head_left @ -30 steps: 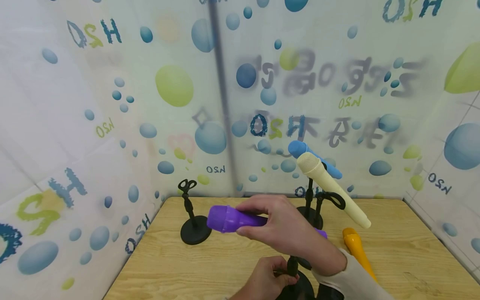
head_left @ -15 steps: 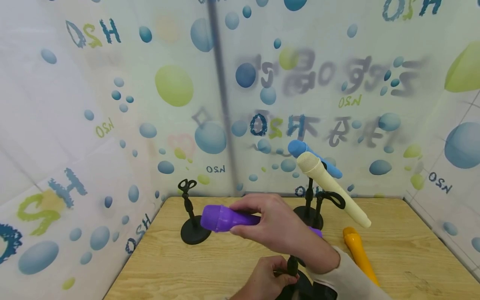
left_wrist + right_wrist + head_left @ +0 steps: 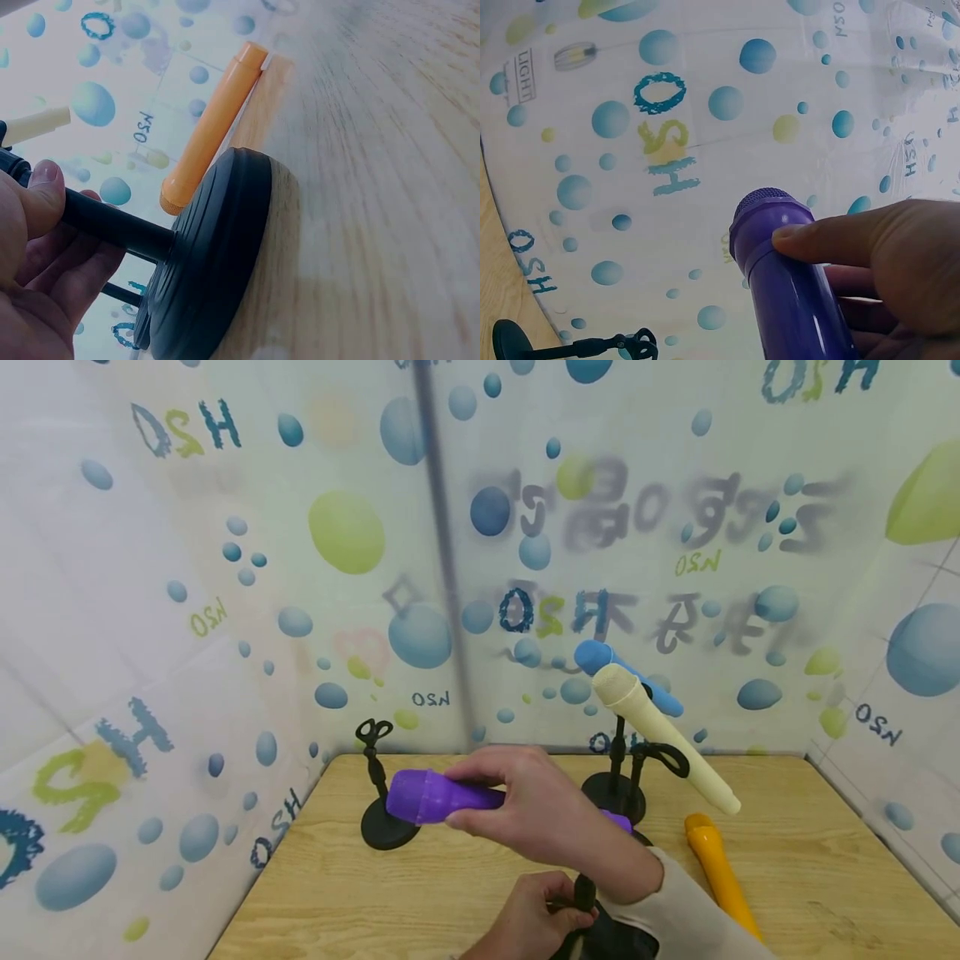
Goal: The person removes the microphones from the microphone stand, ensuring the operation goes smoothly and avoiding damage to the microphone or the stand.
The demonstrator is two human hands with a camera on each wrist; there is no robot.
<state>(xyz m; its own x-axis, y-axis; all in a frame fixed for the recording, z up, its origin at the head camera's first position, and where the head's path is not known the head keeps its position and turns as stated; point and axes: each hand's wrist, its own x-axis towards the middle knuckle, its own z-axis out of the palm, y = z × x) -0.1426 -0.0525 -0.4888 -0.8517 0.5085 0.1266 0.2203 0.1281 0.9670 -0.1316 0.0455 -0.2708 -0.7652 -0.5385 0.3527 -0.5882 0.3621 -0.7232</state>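
Note:
A purple microphone (image 3: pixel 431 797) is gripped near its head by my right hand (image 3: pixel 525 810), above the table with its head to the left. In the right wrist view the thumb presses the purple microphone (image 3: pixel 795 292) just below its mesh. My left hand (image 3: pixel 528 917) holds the pole of a black microphone stand (image 3: pixel 583 893) low at the front, partly hidden behind the right forearm. The left wrist view shows thumb and fingers around that pole, above the round base (image 3: pixel 225 247) on the table.
An unused black stand (image 3: pixel 387 827) is at the left. Blue (image 3: pixel 596 656) and cream (image 3: pixel 637 702) microphones rest on stands at the back right. An orange microphone (image 3: pixel 716 864) lies on the wooden table (image 3: pixel 337 902) at the right. Printed curtains surround it.
My right hand has moved a little to the left with the purple microphone, whose head now overlaps the left stand in the head view. The left hand stays on the pole.

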